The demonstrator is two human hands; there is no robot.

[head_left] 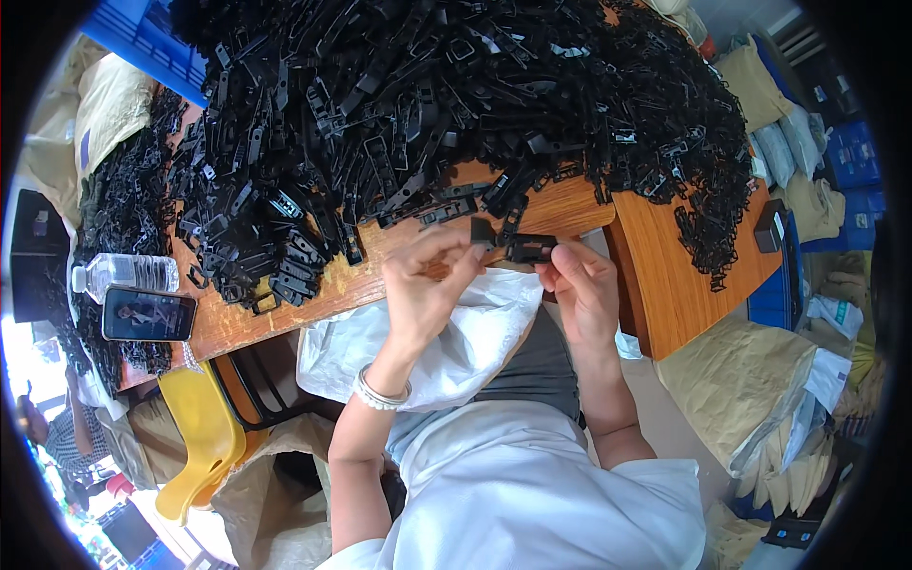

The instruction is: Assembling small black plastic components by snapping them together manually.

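My left hand (423,285) pinches a small black plastic piece (483,232) between thumb and fingertips, just past the table's front edge. Beside it, my right hand (584,285) grips a black rectangular plastic part with openings in it (532,249). The two pieces are very close together; whether they touch, I cannot tell. Beyond both hands, a large heap of black plastic parts (380,123) covers most of the wooden table (366,275). Below the hands, a white plastic bag (427,347) lies over my lap.
At the table's left are a clear water bottle (133,275) and a phone (149,314) with its screen lit. A blue crate (152,47) stands back left. A yellow chair (204,418) is lower left. Brown sacks (736,380) and blue bins (852,157) line the right.
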